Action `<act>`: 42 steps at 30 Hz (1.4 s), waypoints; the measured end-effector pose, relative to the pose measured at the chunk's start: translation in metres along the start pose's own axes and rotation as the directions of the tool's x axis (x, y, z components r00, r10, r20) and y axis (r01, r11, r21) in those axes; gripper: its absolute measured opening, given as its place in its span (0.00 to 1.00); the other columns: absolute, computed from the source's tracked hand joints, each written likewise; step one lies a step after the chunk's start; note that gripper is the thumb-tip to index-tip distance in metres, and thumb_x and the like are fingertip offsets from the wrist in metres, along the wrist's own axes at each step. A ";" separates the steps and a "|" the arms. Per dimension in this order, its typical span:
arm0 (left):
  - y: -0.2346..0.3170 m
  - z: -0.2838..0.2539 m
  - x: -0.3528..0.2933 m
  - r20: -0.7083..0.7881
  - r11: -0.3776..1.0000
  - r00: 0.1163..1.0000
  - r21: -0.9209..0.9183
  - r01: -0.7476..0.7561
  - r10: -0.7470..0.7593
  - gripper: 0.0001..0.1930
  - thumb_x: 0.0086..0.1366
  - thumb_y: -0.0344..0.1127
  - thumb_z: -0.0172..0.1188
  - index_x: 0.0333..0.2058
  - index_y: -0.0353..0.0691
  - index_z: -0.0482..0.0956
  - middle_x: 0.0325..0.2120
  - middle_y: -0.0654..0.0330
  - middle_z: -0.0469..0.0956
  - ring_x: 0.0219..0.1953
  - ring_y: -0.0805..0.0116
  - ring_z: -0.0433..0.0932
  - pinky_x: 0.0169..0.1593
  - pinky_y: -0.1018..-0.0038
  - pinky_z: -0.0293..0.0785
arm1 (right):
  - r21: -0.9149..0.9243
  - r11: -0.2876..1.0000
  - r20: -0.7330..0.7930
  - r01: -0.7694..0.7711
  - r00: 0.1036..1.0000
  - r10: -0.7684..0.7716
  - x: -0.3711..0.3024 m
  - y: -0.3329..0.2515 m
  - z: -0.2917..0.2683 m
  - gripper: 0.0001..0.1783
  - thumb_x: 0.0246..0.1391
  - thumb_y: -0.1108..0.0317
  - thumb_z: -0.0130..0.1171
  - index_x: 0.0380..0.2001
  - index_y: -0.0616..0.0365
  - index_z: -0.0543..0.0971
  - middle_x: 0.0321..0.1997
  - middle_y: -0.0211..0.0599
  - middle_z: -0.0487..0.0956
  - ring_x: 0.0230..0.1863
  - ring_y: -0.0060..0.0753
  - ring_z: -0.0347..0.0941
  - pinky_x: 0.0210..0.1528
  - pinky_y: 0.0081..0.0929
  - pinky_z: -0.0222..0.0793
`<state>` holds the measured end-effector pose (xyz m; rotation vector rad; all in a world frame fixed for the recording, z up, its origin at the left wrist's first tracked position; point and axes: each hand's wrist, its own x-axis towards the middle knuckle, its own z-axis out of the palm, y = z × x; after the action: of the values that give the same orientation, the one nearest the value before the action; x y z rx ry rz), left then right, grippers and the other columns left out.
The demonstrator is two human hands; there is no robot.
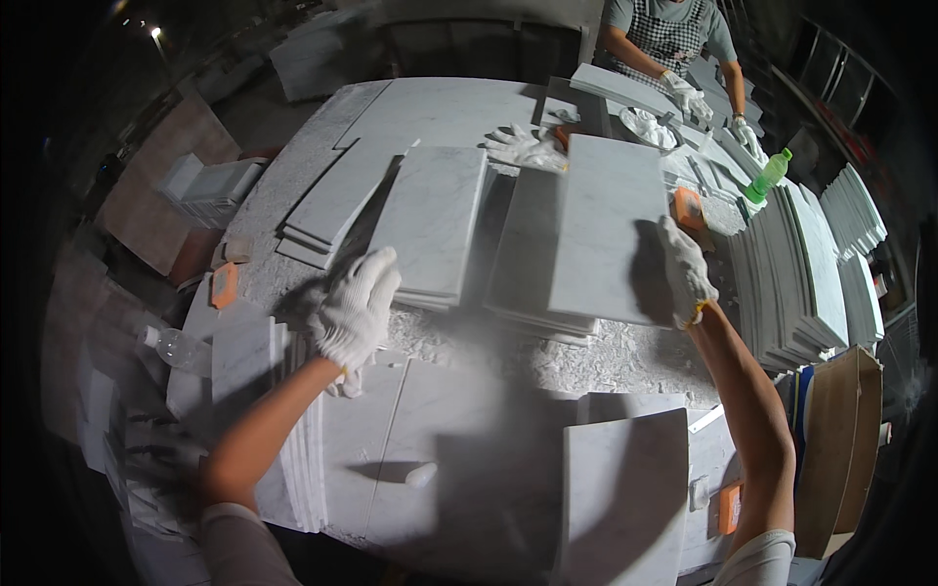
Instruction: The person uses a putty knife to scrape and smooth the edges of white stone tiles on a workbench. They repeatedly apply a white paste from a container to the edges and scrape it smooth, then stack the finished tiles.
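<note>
My right hand (683, 270), in a white knit glove, grips the right edge of a pale grey marble tile (608, 227) that it holds tilted above a stack of like tiles (532, 256). My left hand (354, 309), also gloved, hovers with fingers loosely spread over the rubble-strewn table, just left of another tile stack (433, 223). It holds nothing.
A person in a checked apron (666, 37) handles tiles at the far side. Upright tile rows (793, 275) and a green bottle (767, 177) stand at the right. Orange sanding blocks (688, 207) (225, 284), spare gloves (523, 146), flat slabs (430, 449) and a cardboard box (845, 439) lie around.
</note>
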<state>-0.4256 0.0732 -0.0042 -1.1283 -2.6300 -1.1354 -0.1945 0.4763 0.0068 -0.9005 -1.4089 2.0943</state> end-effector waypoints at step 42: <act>0.029 0.050 0.057 0.475 0.579 0.728 0.444 -0.684 0.495 0.18 0.68 0.57 0.53 0.46 0.55 0.79 0.58 0.66 0.70 0.65 0.64 0.61 0.70 0.58 0.52 | -0.804 -0.043 0.591 0.593 0.788 -0.175 -0.141 -0.025 0.090 0.15 0.65 0.60 0.61 0.50 0.56 0.82 0.43 0.44 0.83 0.42 0.46 0.83 0.46 0.37 0.79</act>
<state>-0.4374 0.1539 -0.0043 -1.8931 -2.1530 0.0278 -0.1642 0.3330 0.0909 -0.3191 -2.9389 0.4779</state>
